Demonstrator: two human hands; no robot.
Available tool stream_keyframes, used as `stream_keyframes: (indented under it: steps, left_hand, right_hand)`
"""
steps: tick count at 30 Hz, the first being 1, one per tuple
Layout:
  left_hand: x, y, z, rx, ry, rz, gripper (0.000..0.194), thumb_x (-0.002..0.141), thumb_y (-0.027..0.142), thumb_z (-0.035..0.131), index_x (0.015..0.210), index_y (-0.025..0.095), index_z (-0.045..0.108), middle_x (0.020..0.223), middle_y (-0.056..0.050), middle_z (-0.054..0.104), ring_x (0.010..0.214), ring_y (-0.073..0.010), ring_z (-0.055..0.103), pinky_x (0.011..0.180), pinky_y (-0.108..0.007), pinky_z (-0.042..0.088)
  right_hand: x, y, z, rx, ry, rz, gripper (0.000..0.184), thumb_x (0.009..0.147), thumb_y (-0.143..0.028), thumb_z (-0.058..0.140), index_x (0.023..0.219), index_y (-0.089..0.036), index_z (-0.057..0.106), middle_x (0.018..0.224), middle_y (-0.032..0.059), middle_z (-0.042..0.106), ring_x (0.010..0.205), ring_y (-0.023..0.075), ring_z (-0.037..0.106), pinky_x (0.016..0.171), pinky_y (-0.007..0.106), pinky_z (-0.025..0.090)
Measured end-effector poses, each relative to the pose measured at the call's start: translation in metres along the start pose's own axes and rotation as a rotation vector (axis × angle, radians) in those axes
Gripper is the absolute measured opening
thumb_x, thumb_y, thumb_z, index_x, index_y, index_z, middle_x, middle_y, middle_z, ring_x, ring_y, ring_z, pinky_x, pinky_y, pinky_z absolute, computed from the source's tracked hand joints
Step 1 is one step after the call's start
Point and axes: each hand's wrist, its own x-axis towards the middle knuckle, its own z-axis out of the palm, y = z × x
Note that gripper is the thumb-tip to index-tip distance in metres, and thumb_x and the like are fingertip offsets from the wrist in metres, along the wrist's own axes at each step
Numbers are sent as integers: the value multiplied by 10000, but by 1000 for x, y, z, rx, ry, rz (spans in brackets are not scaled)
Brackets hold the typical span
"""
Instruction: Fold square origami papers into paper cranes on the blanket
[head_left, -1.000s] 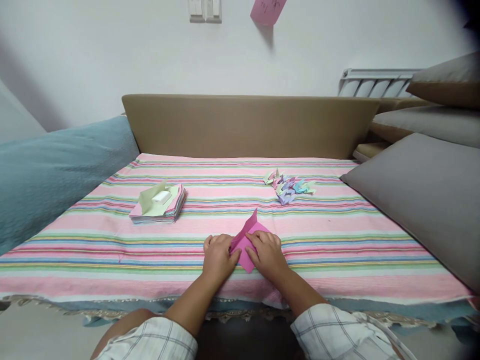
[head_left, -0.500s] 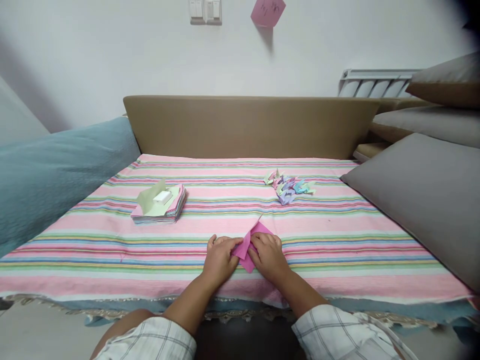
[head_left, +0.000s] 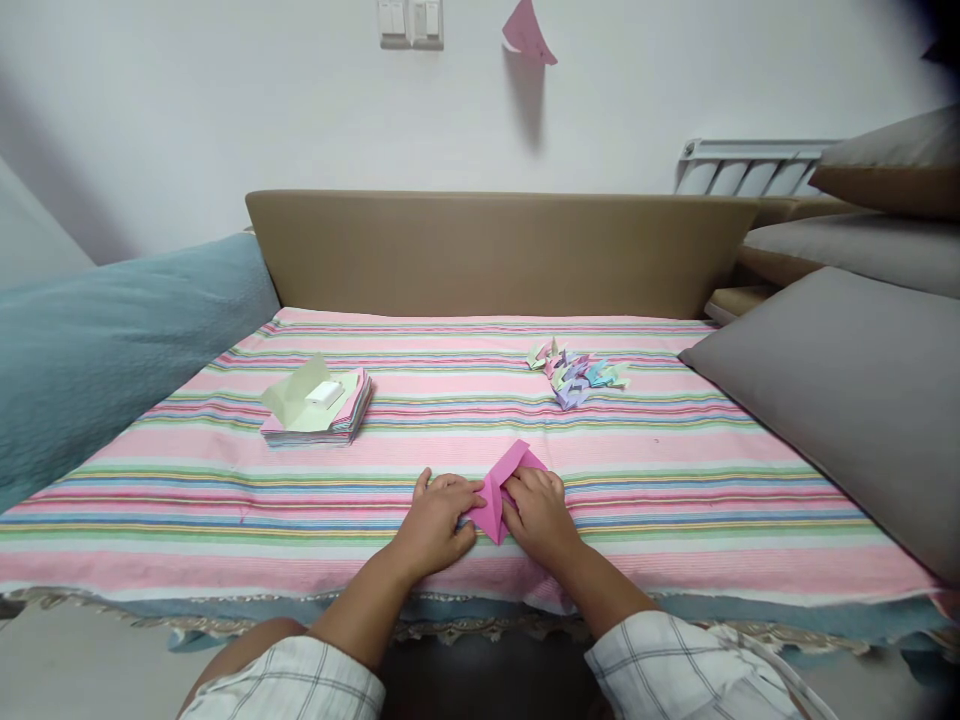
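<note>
A sheet of bright pink origami paper [head_left: 496,500], partly folded, lies on the striped cloth [head_left: 652,450] in front of me. My left hand [head_left: 441,518] is palm down at its left side, the fingertips pressing a flap and the thumb lower down, off the paper. On the right side, my right hand [head_left: 541,512] grips the paper with curled fingers that cover its right corner. A diagonal fold runs up between the hands to a blunt top, and a point faces me.
Several small folded paper figures [head_left: 574,378] sit farther back to the right. At left is a stack of coloured paper [head_left: 319,436] with a small white block [head_left: 325,393] on top. A grey cushion [head_left: 847,400] and a blue bolster [head_left: 135,350] border the cloth.
The flap has been turned down to the left and flattened, so the raised thin tip no longer shows. My left thumb has slid off the paper toward me; my right hand has hardly moved.
</note>
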Motion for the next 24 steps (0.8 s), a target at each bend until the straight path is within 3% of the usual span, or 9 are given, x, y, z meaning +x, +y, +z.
stream_keyframes:
  steps: [4, 12, 24]
  left_hand:
    - [-1, 1, -2, 41, -11, 19, 440, 657, 118, 524, 1034, 306, 650, 1208, -18, 615, 1144, -236, 488, 1066, -563, 115]
    - [-1, -3, 1, 66, 68, 25, 265, 741, 159, 522, 911, 274, 690, 1096, -26, 673, 1059, -215, 559, 1038, -520, 219]
    - [1, -6, 1, 23, 82, -9, 192, 736, 168, 557, 892, 249, 634, 1017, -17, 680, 1010, -196, 571, 1047, -478, 224]
  right_hand:
    - [0, 0, 1, -5, 4, -3, 184, 857, -234, 480, 995, -216, 602, 969, 48, 593, 935, 200, 495, 875, 359, 285]
    - [-1, 1, 0, 12, 11, -11, 167, 862, -245, 490, 971, -214, 612, 970, 51, 599, 935, 201, 498, 879, 361, 280]
    - [-4, -2, -1, 35, 34, -82, 229, 882, -276, 490, 1066, -243, 621, 1050, 45, 608, 976, 189, 506, 892, 370, 269]
